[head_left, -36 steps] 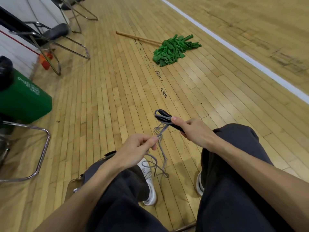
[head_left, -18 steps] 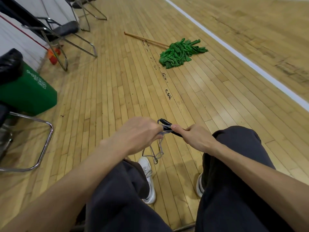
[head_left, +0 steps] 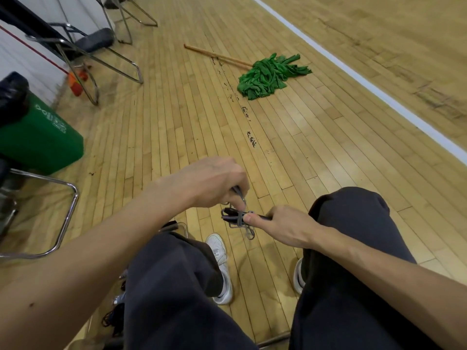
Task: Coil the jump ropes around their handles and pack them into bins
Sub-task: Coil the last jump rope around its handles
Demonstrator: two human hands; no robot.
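Note:
I sit with both hands held out over the wooden floor between my knees. My right hand (head_left: 285, 227) grips the black jump-rope handles (head_left: 231, 213), which point left, thumb pressed on top. Grey cord (head_left: 238, 219) is wound around the handles, and a short loop hangs below them. My left hand (head_left: 214, 181) is above the handles, fingers curled down, pinching the cord just over the wraps. A clear bin (head_left: 174, 227) peeks out behind my left knee, mostly hidden.
A green bin (head_left: 43, 137) with a black bag stands at the left beside a chrome chair frame (head_left: 68, 223). More chairs (head_left: 101, 56) line the wall. A green mop (head_left: 267, 77) lies ahead on the floor. Dark ropes (head_left: 113, 317) lie under my left leg.
My left hand rose from below the handles, passed over them with the cord, and now pinches it above the wraps. The hanging loop has grown shorter. The right hand held the handles still.

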